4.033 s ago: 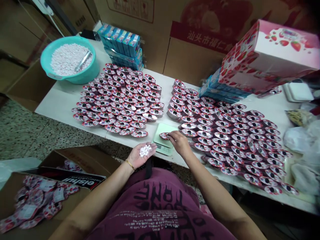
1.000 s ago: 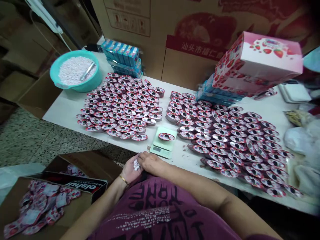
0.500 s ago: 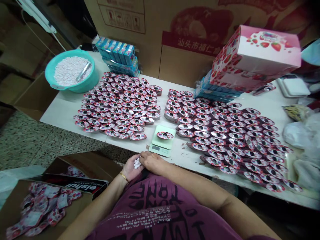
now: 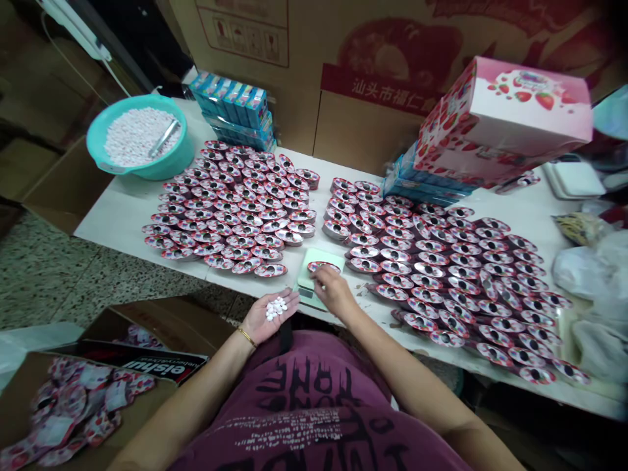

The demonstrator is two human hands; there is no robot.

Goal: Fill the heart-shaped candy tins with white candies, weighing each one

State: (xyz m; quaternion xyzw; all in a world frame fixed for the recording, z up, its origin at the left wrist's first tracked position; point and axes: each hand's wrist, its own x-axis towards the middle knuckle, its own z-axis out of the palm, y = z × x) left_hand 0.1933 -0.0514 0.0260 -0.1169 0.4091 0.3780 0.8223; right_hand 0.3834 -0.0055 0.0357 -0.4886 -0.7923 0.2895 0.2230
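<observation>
My left hand (image 4: 262, 322) is held palm up and cupped just off the table's front edge, with a small heap of white tablets (image 4: 275, 307) in it. My right hand (image 4: 334, 292) reaches over a pale green scale (image 4: 316, 256), its fingertips pinched at a small red oval case (image 4: 319, 265) lying on the scale. What the pinched fingers hold is hidden. Many identical oval cases lie in a left group (image 4: 230, 209) and a right group (image 4: 456, 275) on either side of the scale.
A teal basin (image 4: 101, 165) of white tablets with a metal scoop stands at the table's far left. Blue boxes (image 4: 235, 108) and pink strawberry boxes (image 4: 505, 118) are stacked at the back. Plastic bags (image 4: 589, 268) lie right. An open carton (image 4: 73, 399) of packets sits on the floor.
My right hand has left the tablets in my left palm and moved forward to the case on the scale. My left hand has opened flatter and shifted slightly forward.
</observation>
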